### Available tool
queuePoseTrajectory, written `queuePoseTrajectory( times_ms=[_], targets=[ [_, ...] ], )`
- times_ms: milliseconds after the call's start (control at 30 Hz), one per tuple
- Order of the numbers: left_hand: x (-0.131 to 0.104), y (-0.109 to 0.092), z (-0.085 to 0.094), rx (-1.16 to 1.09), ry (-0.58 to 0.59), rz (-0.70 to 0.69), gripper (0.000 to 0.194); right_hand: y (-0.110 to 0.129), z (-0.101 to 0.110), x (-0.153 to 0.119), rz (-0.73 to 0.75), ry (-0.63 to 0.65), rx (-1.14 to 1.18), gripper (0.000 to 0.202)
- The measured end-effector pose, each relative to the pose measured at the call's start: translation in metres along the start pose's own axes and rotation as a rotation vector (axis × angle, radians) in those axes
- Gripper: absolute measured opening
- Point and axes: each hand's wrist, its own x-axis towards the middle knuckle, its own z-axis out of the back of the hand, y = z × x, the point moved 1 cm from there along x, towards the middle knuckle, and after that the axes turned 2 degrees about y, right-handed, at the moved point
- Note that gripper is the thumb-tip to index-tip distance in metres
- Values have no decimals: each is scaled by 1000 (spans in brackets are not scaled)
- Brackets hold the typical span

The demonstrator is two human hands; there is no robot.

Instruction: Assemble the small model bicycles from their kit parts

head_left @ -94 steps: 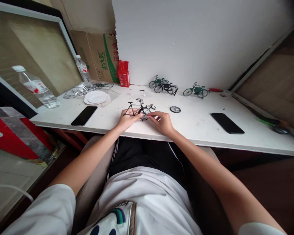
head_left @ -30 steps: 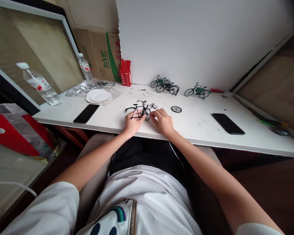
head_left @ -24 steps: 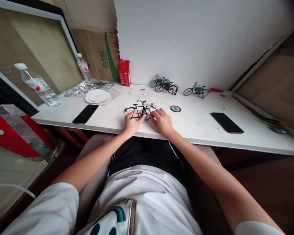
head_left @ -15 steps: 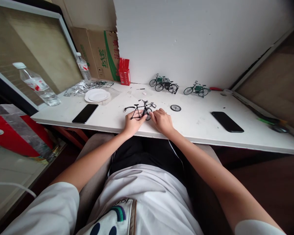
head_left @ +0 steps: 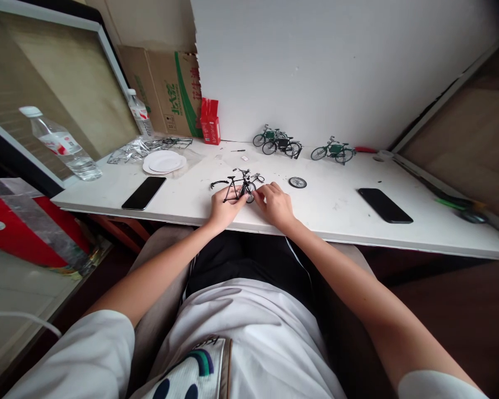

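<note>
A small black model bicycle (head_left: 242, 183) stands near the table's front edge, with a spoked wheel fitted at its right end and none at its left. My left hand (head_left: 225, 209) grips it low by the frame and wheel. Fingers bent, my right hand (head_left: 275, 204) pinches at the right side of that wheel; its fingertips are too small to make out fully. A loose wheel (head_left: 298, 182) lies flat to the right of my hands. Left of the bicycle is a curved black part (head_left: 219, 183), and other small parts lie just behind it.
Finished-looking model bicycles (head_left: 281, 146) and a green one (head_left: 333, 151) stand at the back. Phones lie at left (head_left: 143, 193) and right (head_left: 385, 205). White round plates (head_left: 164, 161), plastic bottles (head_left: 66, 145) and a red box (head_left: 210, 122) occupy the left side of the table (head_left: 332, 216).
My right hand's fingers have shifted slightly at the wheel. The bicycle and my left hand keep nearly the same position.
</note>
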Motion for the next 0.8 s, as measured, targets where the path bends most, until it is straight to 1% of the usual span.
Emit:
queuePoseTrajectory(
  times_ms=[167, 267, 333, 433, 467, 533, 633, 800],
  targets=[
    [-1, -3, -1, -21, 60, 4, 45, 0, 0, 0, -70, 10, -61, 52],
    [-1, -2, -1, -20, 43, 6, 43, 2, 4, 0, -84, 11, -34, 57],
    [0, 0, 0, -16, 12, 12, 43, 4, 8, -1, -64, -2, 14, 48],
    [2, 2, 1, -15, -20, 21, 43, 6, 10, -2, -10, -13, 64, 27],
    [3, 3, 1, -15, -22, 22, 43, 6, 10, -2, 3, -11, 66, 22],
    [3, 2, 1, -19, -20, 18, 42, 5, 8, -1, 11, -4, 57, 21],
    [1, -1, 0, -29, -10, 11, 42, 2, 3, 0, -8, 9, 34, 27],
    [-2, -4, -1, -20, 43, 15, 42, 1, 2, 0, -56, 42, -35, 49]
  ],
)
